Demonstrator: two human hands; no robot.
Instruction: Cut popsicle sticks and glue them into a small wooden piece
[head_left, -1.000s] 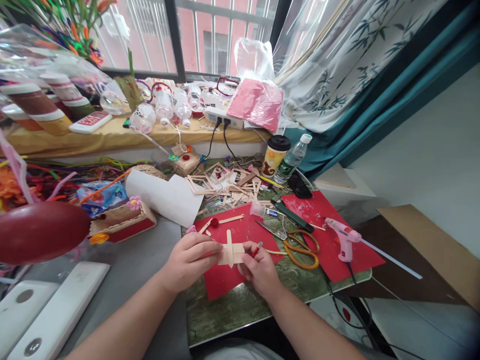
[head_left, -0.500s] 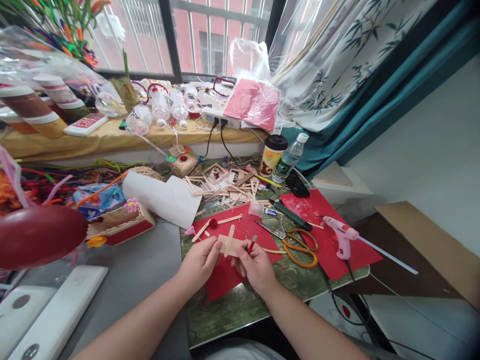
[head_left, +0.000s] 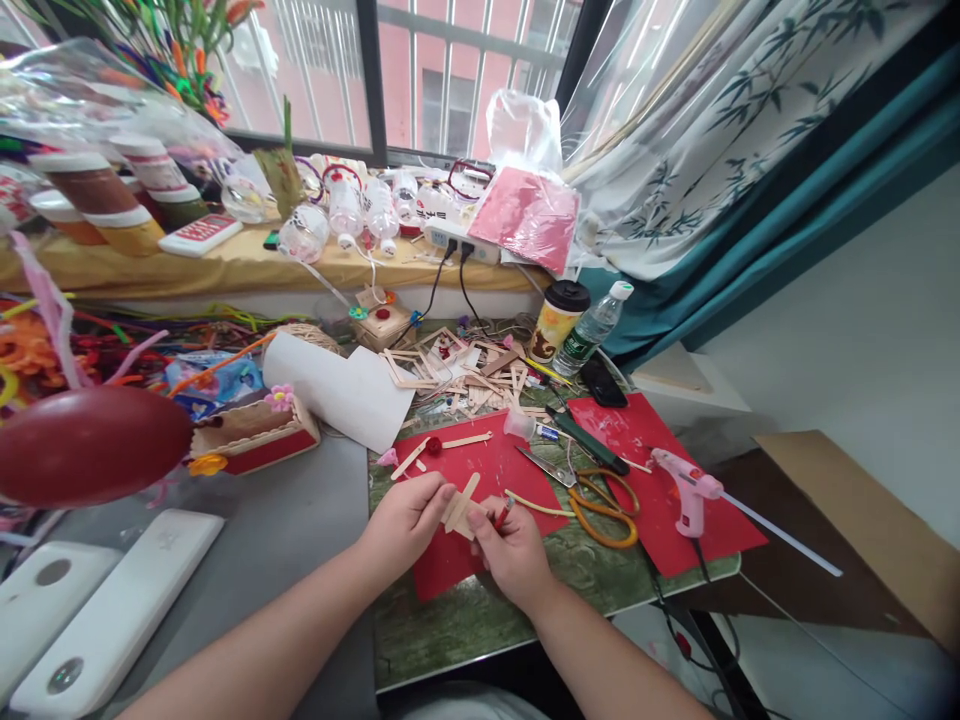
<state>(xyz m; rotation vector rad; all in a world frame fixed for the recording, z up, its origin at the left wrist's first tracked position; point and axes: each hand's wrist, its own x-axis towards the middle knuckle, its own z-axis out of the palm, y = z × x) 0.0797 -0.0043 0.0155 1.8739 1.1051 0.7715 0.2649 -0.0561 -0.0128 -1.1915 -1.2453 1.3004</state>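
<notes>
while between fingers [head_left: 435, 506], one wooden cross [head_left: 463, 508]

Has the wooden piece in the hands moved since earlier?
Yes: against the red sheet beneath, the wooden piece has turned clockwise, its crossing stick now leaning right.

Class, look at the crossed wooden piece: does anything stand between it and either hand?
Nothing visible does. The left hand and right hand both hold the wooden piece. A slim red stick also sits in the right hand, beside the piece, without blocking that grip.

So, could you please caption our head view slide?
Left hand and right hand hold crossed wooden sticks over a red sheet.
</notes>
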